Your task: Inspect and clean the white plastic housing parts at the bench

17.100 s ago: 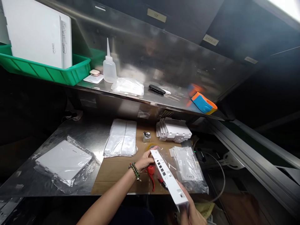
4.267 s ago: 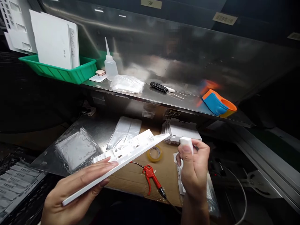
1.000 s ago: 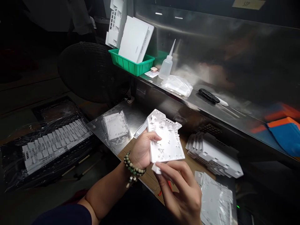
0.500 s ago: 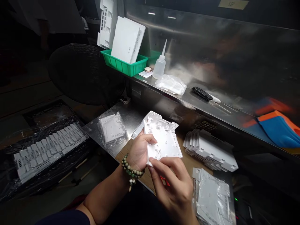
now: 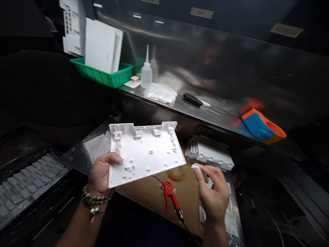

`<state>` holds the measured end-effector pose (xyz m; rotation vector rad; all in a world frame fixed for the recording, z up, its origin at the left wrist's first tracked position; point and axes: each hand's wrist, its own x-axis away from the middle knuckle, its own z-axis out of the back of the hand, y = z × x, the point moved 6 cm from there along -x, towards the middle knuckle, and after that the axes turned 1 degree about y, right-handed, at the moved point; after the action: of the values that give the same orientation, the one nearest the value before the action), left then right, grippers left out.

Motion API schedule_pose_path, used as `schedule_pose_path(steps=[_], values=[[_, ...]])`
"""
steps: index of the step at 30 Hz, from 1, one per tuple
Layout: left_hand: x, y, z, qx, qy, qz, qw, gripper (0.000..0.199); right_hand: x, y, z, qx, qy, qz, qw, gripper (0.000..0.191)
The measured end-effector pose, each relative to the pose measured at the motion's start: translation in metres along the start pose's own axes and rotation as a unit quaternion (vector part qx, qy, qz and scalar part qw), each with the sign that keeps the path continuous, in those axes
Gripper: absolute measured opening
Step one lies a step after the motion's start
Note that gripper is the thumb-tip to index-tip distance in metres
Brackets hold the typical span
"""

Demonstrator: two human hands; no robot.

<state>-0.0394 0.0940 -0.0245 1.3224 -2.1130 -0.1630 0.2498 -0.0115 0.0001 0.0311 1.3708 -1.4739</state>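
Note:
My left hand [image 5: 101,173] grips the left edge of a white plastic housing panel [image 5: 144,154], its thumb on the inner face. That face, with clips and small posts, is turned up toward me. Right of the panel and apart from it, my right hand [image 5: 212,183] pinches a small white piece [image 5: 195,167] between thumb and fingers; it looks like a wad of cloth, though its kind is unclear. Below the panel a red air blow gun [image 5: 171,197] lies on the brown cardboard [image 5: 144,193]. A roll of yellowish tape [image 5: 177,173] is partly hidden behind the panel.
Stacked white panels [image 5: 210,152] stand at right, bagged ones [image 5: 231,219] nearer me. More panels fill a crate [image 5: 31,185] at left. The metal shelf [image 5: 177,108] carries a green basket [image 5: 102,76], squeeze bottle [image 5: 146,76], black-handled tool [image 5: 192,99] and blue-orange holder [image 5: 257,127].
The panel has turned from steeply angled to broad and facing me. My right hand has come away from its lower edge to the right. The camera view has swung right.

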Motion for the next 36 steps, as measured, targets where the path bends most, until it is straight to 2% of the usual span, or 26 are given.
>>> schedule_pose_path(steps=[2,4,11,17,21,23,26,31,36], values=[[0.000,0.004,0.010,-0.005,0.008,-0.016,1.000,0.102,0.003,-0.002,-0.009,-0.006,-0.037,0.005,0.999,0.013],[-0.001,0.005,0.016,-0.007,0.008,-0.019,1.000,0.101,0.004,-0.003,-0.014,-0.008,-0.045,0.003,0.999,0.014],[0.004,0.000,0.017,-0.021,0.039,-0.005,0.999,0.105,0.009,-0.003,-0.017,-0.028,-0.073,0.019,0.997,0.018],[0.003,0.000,0.021,-0.023,-0.011,0.006,1.000,0.104,0.012,0.013,-0.024,-0.028,-0.092,0.034,0.995,0.016],[0.005,0.000,0.042,-0.050,-0.029,0.023,0.998,0.101,-0.004,0.026,-0.022,-0.017,-0.040,0.009,0.999,0.013],[0.008,-0.003,0.054,-0.070,-0.022,0.033,0.997,0.099,-0.017,0.021,-0.019,-0.028,-0.005,0.007,1.000,0.013],[0.014,-0.009,0.066,-0.103,-0.010,0.012,0.995,0.102,-0.034,0.004,-0.020,-0.058,0.031,0.017,0.998,0.012],[0.024,-0.026,0.070,-0.151,0.010,0.008,0.988,0.103,-0.043,-0.017,-0.034,-0.080,0.016,0.031,0.996,0.012],[0.026,-0.032,0.069,-0.132,0.007,0.015,0.991,0.111,-0.036,-0.006,-0.038,-0.081,0.009,0.011,0.997,0.012]])
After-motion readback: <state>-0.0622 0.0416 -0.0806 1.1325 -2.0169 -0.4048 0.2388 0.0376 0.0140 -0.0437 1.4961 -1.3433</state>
